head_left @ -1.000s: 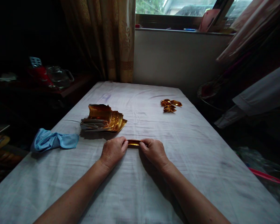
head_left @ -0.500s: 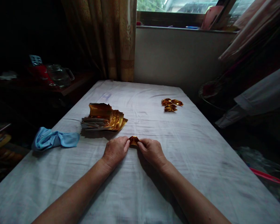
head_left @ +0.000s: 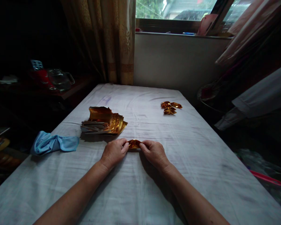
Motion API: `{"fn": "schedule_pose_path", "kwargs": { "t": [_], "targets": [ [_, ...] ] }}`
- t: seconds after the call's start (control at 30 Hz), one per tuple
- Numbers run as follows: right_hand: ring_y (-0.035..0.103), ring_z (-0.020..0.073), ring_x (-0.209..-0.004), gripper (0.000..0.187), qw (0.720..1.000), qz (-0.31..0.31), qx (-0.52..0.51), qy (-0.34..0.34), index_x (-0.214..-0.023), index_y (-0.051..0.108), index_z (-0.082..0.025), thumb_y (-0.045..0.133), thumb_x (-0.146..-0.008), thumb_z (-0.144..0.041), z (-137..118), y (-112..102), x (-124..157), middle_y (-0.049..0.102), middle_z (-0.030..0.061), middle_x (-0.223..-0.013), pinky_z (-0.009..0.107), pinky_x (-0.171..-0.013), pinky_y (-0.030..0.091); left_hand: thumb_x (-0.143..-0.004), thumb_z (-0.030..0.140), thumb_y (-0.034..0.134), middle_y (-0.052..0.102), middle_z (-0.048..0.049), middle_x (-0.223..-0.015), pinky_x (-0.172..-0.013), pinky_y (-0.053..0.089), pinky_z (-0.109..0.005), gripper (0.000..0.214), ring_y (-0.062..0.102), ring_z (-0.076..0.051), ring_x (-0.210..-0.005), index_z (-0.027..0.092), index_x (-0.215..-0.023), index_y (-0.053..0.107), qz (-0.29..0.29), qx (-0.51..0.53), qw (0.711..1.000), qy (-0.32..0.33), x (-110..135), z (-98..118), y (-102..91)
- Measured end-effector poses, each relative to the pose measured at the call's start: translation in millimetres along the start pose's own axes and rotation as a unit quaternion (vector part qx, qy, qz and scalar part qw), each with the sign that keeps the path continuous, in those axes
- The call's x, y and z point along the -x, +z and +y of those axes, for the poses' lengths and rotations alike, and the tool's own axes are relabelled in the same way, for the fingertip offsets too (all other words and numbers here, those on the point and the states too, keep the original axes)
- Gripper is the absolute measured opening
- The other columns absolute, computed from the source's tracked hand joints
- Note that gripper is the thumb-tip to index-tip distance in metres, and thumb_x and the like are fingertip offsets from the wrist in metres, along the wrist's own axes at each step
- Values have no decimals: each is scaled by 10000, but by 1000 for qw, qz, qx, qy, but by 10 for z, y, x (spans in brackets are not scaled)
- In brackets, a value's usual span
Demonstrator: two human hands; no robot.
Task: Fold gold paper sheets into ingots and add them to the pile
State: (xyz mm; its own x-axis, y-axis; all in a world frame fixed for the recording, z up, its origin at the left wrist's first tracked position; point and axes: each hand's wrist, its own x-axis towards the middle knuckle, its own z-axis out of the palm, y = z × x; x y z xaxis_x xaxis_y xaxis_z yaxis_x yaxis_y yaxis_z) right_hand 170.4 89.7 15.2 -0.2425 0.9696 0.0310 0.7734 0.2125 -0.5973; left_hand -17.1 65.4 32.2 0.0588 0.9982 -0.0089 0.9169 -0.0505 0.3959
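Between my two hands is a small folded gold foil paper ingot (head_left: pixel 134 144), held just over the white cloth. My left hand (head_left: pixel 114 151) pinches its left tip, and my right hand (head_left: pixel 154 153) pinches its right tip. The fingers of both hands are closed, with the far ones partly hidden behind the thumbs. Beyond my left hand lies a stack of gold foil paper sheets (head_left: pixel 103 120), curled up at the back. Several finished-looking gold paper ingots (head_left: pixel 170 110) sit grouped at the far right of the table.
A white cloth covers the table (head_left: pixel 140 193). A blue cloth (head_left: pixel 55 143) lies at its left edge. On a dark side table stand a glass jug (head_left: pixel 60 79) and a red cup (head_left: pixel 42 77). A curtain (head_left: pixel 119 40) hangs behind; clothes (head_left: pixel 264 90) hang at the right.
My hands have moved slightly apart, and the ingot between them looks wider and flatter. The whole view has tilted up a little.
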Motion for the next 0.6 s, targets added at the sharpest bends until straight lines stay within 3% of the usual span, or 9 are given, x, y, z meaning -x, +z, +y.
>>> {"fn": "schedule_pose_path", "kwargs": {
  "t": [0.33, 0.47, 0.6],
  "targets": [
    [703, 171, -760, 242, 1000, 5, -29, -9, -855, 783, -274, 553, -915, -317, 49, -7, -24, 785, 7, -829, 235, -675, 447, -927, 291, 456, 665, 2, -694, -589, 318, -247, 275, 581, -153, -635, 209, -796, 683, -11, 75, 997, 16, -47, -63, 12],
    [699, 168, -765, 265, 999, -3, -21, -47, -880, 778, -269, 519, -932, -300, 99, -64, -64, 780, 11, -828, 227, -685, 455, -916, 369, 471, 690, 3, -712, -598, 353, -241, 298, 600, -157, -651, 213, -806, 700, -25, 103, 994, 30, -88, -93, 8],
    [693, 174, -749, 266, 999, 24, -15, -43, -871, 774, -266, 520, -920, -328, 214, -171, -162, 773, 14, -807, 238, -656, 435, -908, 481, 475, 687, 8, -677, -585, 365, -236, 368, 590, -151, -612, 218, -790, 704, -29, 122, 991, 42, -139, -123, 2]
  ]
}}
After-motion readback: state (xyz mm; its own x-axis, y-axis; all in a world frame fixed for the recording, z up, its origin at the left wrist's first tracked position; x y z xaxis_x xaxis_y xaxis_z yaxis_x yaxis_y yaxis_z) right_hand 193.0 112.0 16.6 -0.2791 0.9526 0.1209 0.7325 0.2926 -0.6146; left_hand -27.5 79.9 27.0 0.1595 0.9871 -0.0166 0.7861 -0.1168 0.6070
